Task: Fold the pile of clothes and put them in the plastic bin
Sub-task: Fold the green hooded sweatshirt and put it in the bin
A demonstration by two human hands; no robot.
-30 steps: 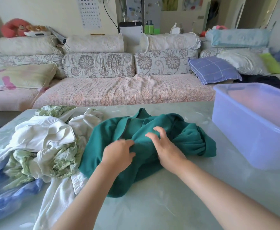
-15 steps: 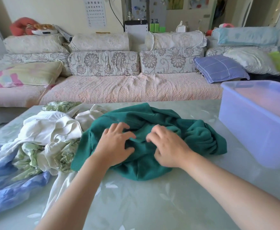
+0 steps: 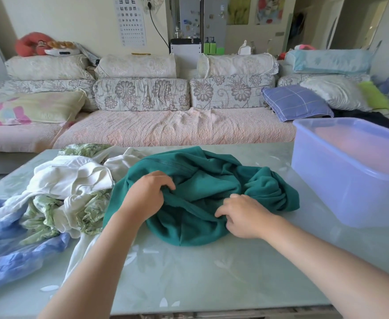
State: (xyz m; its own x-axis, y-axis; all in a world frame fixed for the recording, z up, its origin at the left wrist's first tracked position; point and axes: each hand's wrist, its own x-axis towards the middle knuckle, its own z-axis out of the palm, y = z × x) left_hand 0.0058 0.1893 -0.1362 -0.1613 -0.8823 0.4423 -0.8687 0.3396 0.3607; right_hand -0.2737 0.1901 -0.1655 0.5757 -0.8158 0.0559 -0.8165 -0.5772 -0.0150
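Note:
A crumpled teal green garment (image 3: 202, 180) lies in the middle of the pale green table (image 3: 212, 272). My left hand (image 3: 147, 194) grips a fold of it on its left side. My right hand (image 3: 246, 215) pinches the cloth near its front right edge. To the left sits the pile of clothes (image 3: 57, 194): white, green-patterned and light blue pieces, partly under the teal garment. The translucent blue plastic bin (image 3: 350, 180) stands on the table at the right; nothing shows inside it.
Behind the table runs a long sofa (image 3: 165, 130) with floral cushions and several pillows. A blue checked pillow (image 3: 294, 102) lies near the bin's far side. Bare tabletop shows in front of the garment, up to the near edge (image 3: 212, 311).
Both hands have bunched the teal garment toward me and moved apart, the right hand sliding down and right. Each now clutches cloth instead of resting on top.

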